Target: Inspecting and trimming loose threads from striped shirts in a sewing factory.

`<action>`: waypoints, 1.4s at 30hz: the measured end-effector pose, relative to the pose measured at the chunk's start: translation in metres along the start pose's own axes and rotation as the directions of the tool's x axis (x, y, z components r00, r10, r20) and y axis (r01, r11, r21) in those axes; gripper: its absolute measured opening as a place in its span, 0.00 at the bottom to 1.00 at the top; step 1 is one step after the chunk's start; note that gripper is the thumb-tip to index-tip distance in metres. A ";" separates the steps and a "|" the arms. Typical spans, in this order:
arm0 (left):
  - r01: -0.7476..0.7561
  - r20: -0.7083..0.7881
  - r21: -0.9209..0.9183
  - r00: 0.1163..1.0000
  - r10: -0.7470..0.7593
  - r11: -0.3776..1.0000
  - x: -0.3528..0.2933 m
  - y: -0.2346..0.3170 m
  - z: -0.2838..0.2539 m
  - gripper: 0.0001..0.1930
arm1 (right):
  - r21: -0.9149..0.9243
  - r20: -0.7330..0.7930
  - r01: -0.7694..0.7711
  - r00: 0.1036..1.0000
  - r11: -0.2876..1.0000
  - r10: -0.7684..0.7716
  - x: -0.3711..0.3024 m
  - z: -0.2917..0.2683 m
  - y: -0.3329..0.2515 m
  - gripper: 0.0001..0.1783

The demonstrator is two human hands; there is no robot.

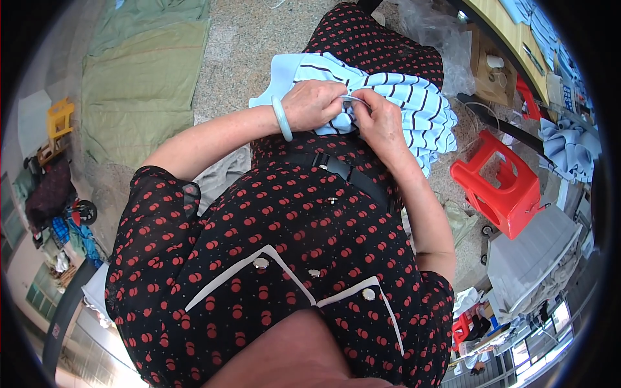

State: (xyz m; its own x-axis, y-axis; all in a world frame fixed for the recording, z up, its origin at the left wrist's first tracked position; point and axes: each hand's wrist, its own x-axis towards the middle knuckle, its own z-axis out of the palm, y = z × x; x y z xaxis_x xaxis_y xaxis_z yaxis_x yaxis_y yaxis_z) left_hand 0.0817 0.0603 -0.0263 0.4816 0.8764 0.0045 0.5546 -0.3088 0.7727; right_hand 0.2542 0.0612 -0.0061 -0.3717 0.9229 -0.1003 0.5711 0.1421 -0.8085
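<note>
A light blue knit garment (414, 107) with dark stripes lies across my lap, its plain light blue edge (284, 71) to the left. My left hand (315, 103), below a pale bangle (281, 118) on the wrist, has its fingers closed on the garment near the middle. Close beside it, my right hand (381, 123) pinches the same cloth between thumb and forefinger. A narrow light blue strip of the edge runs between the two hands. Whether a small tool or thread is between the fingertips I cannot make out.
A red plastic stool (501, 184) stands to my right, by a grey bin-like container (533, 258). At upper right, a table (511, 39) carries blue cloth pieces, with a cardboard box (491, 64) below. Green cloth sheets (142, 84) cover the floor at left.
</note>
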 end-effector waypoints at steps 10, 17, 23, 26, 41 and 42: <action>0.114 0.303 -0.275 0.953 -0.026 0.955 0.010 -0.005 -0.025 0.12 | 0.081 0.201 -0.122 0.974 0.989 0.104 0.009 -0.021 -0.008 0.07; 0.256 0.468 -0.225 0.875 -0.126 0.940 0.025 -0.014 -0.036 0.13 | -0.278 0.107 0.200 0.978 0.940 -0.177 -0.013 -0.049 0.012 0.07; 0.033 0.410 0.045 0.911 -0.048 0.998 0.061 0.007 -0.012 0.14 | -0.308 0.109 0.236 0.971 0.922 -0.213 -0.017 -0.045 0.012 0.07; -0.052 0.418 0.126 0.908 -0.005 0.991 0.070 0.012 0.002 0.14 | -0.322 0.136 0.256 0.965 0.911 -0.223 -0.017 -0.044 0.012 0.07; -0.225 0.123 0.106 0.969 0.212 0.968 0.062 0.020 0.004 0.08 | -0.320 0.084 0.237 0.971 0.917 -0.222 -0.017 -0.050 0.006 0.04; -0.235 0.108 0.088 0.968 0.225 0.968 0.063 0.020 0.003 0.08 | -0.322 0.066 0.220 0.975 0.921 -0.210 -0.016 -0.051 0.005 0.04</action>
State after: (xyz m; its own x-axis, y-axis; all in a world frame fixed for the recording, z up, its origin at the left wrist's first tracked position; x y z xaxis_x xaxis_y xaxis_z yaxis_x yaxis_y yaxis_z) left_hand 0.1251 0.1081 -0.0123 0.6645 0.7391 0.1100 0.4835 -0.5375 0.6909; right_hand 0.3000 0.0648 0.0211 -0.5308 0.8468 0.0342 0.6794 0.4493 -0.5801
